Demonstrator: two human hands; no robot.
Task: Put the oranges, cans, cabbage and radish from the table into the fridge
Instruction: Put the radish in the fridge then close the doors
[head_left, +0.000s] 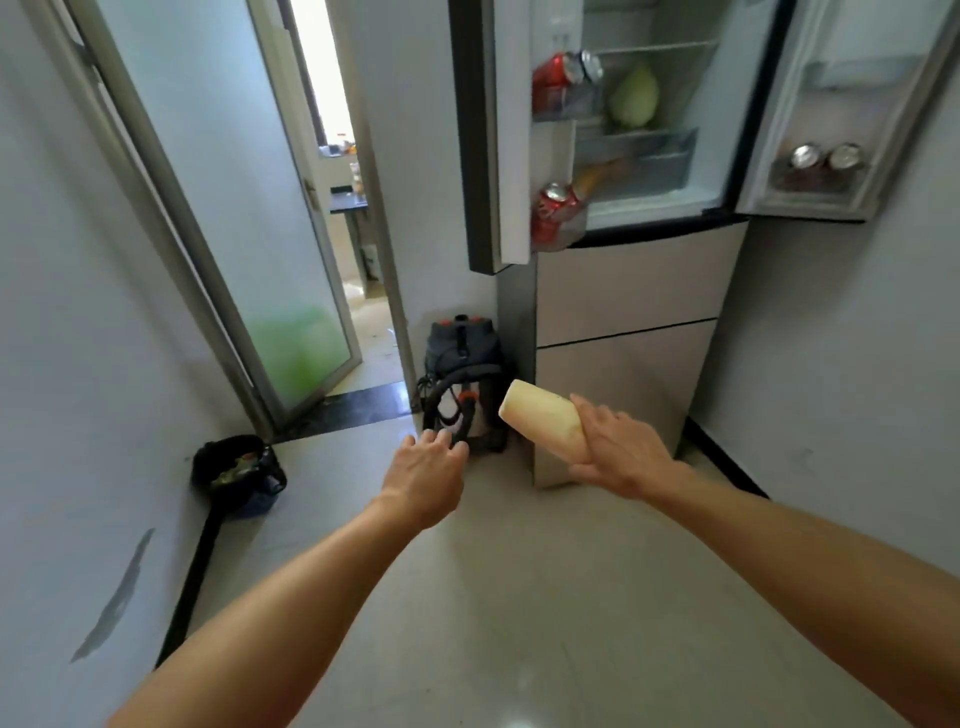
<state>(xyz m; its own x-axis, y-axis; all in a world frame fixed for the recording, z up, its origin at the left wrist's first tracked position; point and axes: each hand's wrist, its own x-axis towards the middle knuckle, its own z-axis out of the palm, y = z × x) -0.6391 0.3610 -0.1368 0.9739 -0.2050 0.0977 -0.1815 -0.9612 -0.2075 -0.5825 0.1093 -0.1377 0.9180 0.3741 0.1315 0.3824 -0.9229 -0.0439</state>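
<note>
My right hand (621, 451) grips a pale white radish (540, 415) by one end, low in front of the fridge (634, 291). My left hand (426, 467) is stretched out beside it with fingers apart, holding nothing. Both upper fridge doors stand open. A green cabbage (634, 96) rests on a shelf inside. Red cans (558, 78) lie in the left door's upper rack, and another red can (553, 208) sits in its lower rack. Two cans (826, 158) stand in the right door's rack. An orange-brown shape in the drawer is too blurred to name.
A grey and orange vacuum cleaner (462, 379) with a hose stands on the floor left of the fridge. A black bin (239, 475) with rubbish sits by the left wall. An open frosted-glass door (249, 208) leads to another room. Pale floor tiles lie ahead.
</note>
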